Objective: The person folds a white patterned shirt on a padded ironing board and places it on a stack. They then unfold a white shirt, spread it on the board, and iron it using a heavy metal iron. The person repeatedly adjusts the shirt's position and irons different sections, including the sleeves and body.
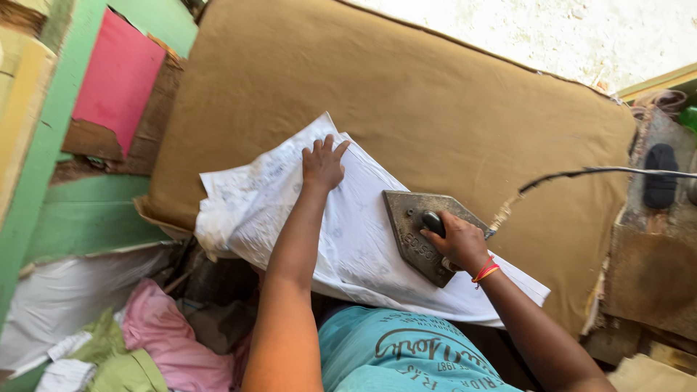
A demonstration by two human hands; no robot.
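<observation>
A white printed cloth (348,239) lies spread on a brown padded ironing table (435,94). My left hand (322,165) rests flat on the cloth near its far edge, fingers spread, holding it down. My right hand (457,243) grips the black handle of a heavy metal iron (417,232), which sits flat on the cloth's right part. A cord (581,174) runs from the iron's rear to the right. Red and orange thread bands circle my right wrist.
Pink, green and white clothes (145,348) lie heaped at the lower left. A green frame with a pink panel (116,72) stands at the left. A worn wooden surface with a dark object (659,174) is at the right edge.
</observation>
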